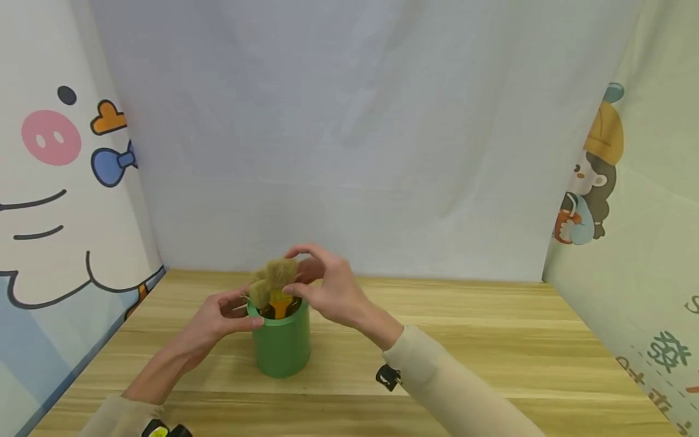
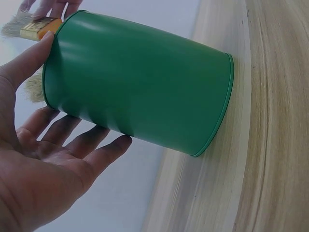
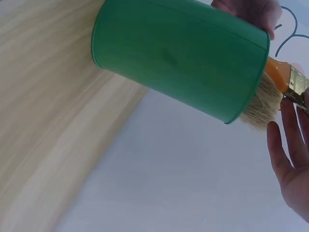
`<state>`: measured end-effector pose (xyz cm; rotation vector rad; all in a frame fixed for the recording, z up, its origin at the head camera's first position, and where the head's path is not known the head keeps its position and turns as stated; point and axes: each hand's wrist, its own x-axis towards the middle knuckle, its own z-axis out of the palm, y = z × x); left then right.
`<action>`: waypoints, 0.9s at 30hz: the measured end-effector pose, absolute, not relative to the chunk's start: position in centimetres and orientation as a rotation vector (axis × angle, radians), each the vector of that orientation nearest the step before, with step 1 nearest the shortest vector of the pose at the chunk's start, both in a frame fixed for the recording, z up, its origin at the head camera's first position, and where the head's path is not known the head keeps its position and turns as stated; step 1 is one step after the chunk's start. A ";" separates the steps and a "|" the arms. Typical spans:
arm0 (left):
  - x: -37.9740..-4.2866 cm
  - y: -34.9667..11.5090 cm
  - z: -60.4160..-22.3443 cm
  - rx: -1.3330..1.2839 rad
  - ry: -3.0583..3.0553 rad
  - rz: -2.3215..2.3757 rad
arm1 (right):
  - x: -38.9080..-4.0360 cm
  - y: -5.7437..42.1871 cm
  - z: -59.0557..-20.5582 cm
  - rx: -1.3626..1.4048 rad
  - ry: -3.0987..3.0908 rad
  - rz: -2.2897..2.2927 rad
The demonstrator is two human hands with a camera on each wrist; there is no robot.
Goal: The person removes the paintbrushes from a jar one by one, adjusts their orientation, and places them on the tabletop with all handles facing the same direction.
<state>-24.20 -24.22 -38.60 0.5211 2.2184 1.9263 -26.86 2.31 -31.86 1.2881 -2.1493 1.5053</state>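
Note:
A green cylindrical container [image 1: 281, 352] stands upright on the table, with several bristle brushes standing bristles-up in it. My left hand [image 1: 210, 318] grips its left side near the top, thumb at the rim and fingers along the wall. One paintbrush [image 1: 280, 306] has an orange handle, a gold metal band and pale bristles. From the right, my right hand [image 1: 338, 297] pinches this brush around the metal band [image 3: 297, 83], its handle down in the container's mouth. Beside it show the bristles of another brush [image 3: 263, 104]. The lower handles are hidden inside the container.
The container sits on a light wood-grain table [image 1: 437, 340]. A pale grey cloth [image 1: 355, 152] hangs behind it. Printed cloths with cartoon figures flank the table at left [image 1: 54, 243] and right [image 1: 628, 291].

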 end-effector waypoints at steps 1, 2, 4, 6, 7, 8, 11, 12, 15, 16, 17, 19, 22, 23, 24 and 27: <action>-24.2 -24.2 -38.6 0.519 2.218 1.927 | -26.9 2.4 -31.7 1.299 -2.132 1.526; -24.2 -24.2 -38.6 0.518 2.220 1.925 | -27.0 2.4 -31.4 1.307 -2.114 1.538; -24.2 -24.2 -38.6 0.513 2.223 1.923 | -27.1 2.5 -31.0 1.327 -2.077 1.543; -24.2 -24.2 -38.6 0.503 2.228 1.918 | -27.2 2.7 -30.5 1.339 -2.044 1.520; -24.3 -24.2 -38.6 0.499 2.230 1.917 | -27.3 2.7 -30.3 1.345 -2.026 1.506; -24.3 -24.2 -38.5 0.495 2.231 1.915 | -27.4 2.8 -30.0 1.349 -2.008 1.487; -24.3 -24.1 -38.5 0.482 2.236 1.910 | -27.6 3.0 -29.0 1.358 -1.965 1.448; -24.3 -24.1 -38.5 0.480 2.236 1.909 | -27.6 3.1 -28.6 1.361 -1.950 1.447; -24.3 -24.1 -38.5 0.473 2.237 1.900 | -27.7 3.6 -27.4 1.365 -1.907 1.461; -24.3 -24.2 -38.5 0.468 2.239 1.898 | -27.7 3.7 -27.0 1.365 -1.893 1.469; -24.3 -24.2 -38.5 0.464 2.241 1.894 | -27.7 3.9 -26.5 1.364 -1.876 1.480; -24.3 -24.2 -38.4 0.456 2.243 1.887 | -27.8 4.4 -25.7 1.354 -1.847 1.492; -24.3 -24.2 -38.4 0.434 2.254 1.881 | -27.9 5.2 -24.5 1.341 -1.807 1.518; -24.3 -24.2 -38.4 0.430 2.258 1.878 | -28.0 5.5 -24.2 1.337 -1.793 1.530; -24.2 -24.1 -38.4 0.425 2.262 1.877 | -28.0 5.8 -23.8 1.331 -1.781 1.541; -24.2 -24.1 -38.3 0.415 2.273 1.878 | -28.0 6.7 -23.1 1.316 -1.754 1.570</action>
